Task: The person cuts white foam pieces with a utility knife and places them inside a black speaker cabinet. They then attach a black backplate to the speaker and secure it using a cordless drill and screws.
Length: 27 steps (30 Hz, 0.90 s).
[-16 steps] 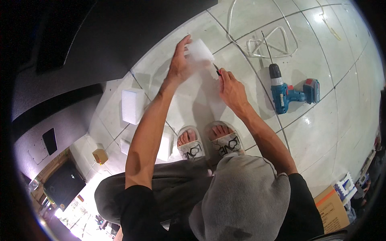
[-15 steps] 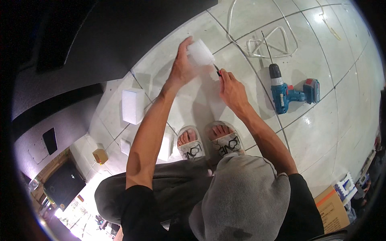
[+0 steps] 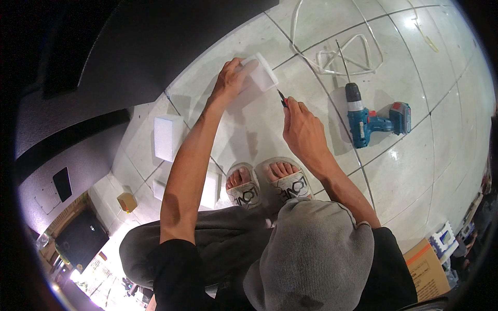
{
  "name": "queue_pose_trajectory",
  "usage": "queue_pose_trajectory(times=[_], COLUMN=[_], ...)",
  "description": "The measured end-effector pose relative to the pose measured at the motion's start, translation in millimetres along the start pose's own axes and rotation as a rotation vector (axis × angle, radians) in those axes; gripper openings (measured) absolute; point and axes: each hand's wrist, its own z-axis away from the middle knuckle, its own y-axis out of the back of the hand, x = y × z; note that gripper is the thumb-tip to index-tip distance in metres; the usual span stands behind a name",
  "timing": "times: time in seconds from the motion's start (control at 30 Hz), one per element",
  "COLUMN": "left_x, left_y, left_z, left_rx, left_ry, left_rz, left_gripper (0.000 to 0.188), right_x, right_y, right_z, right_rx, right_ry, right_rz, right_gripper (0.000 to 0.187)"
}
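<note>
A white block (image 3: 263,73), apparently foam and partly smeared by motion, is gripped in my left hand (image 3: 228,83), held above the tiled floor. My right hand (image 3: 306,127) is closed around a small cutting knife (image 3: 282,98) with a black and red body. Its dark tip points up at the block's lower right corner, very near it; whether they touch I cannot tell. Beside my left forearm stands another white foam block (image 3: 167,137) on the floor. More white pieces (image 3: 210,191) lie lower down, partly hidden behind that forearm.
A teal cordless drill (image 3: 371,119) with a long bit lies on the floor at right. Looped white strap (image 3: 358,67) lies beyond it. A large dark cabinet-like body (image 3: 171,36) fills the upper left. My sandalled feet (image 3: 285,173) are below my hands. A cardboard box (image 3: 428,272) stands lower right.
The white block has turned in my left hand and shows a different side. My right hand with the knife has dropped slightly, and the knife's tip stays close to the block.
</note>
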Motion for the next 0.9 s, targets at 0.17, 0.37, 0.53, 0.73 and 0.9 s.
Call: queue_pose_trajectory(times=[0.17, 0.37, 0.53, 0.73, 0.9], left_x=[-6.3, -13.2, -13.9, -16.5, -8.0], left_y=[1.1, 1.0, 1.1, -0.3, 2.3], left_z=[-4.6, -6.0, -6.5, -8.2, -3.0], left_rx=[-0.048, -0.046, -0.077, -0.076, -0.064], left_ry=[0.022, -0.147, -0.258, -0.219, -0.058], left_rz=[0.085, 0.002, -0.001, -0.001, 0.068], left_gripper=[0.061, 0.056, 0.054, 0.054, 0.052], right_x=[11.2, 24.6, 36.4, 49.2, 64.9], right_y=[-13.1, -23.7, -34.0, -49.8, -44.3], right_z=[-5.1, -3.3, -3.7, -10.9, 23.4], right_rx=[0.011, 0.002, -0.019, 0.055, -0.057], right_ry=[0.034, 0.035, 0.012, 0.08, -0.004], right_rz=[0.009, -0.007, 0.014, -0.034, 0.006], right_gripper=[0.025, 0.027, 0.028, 0.028, 0.03])
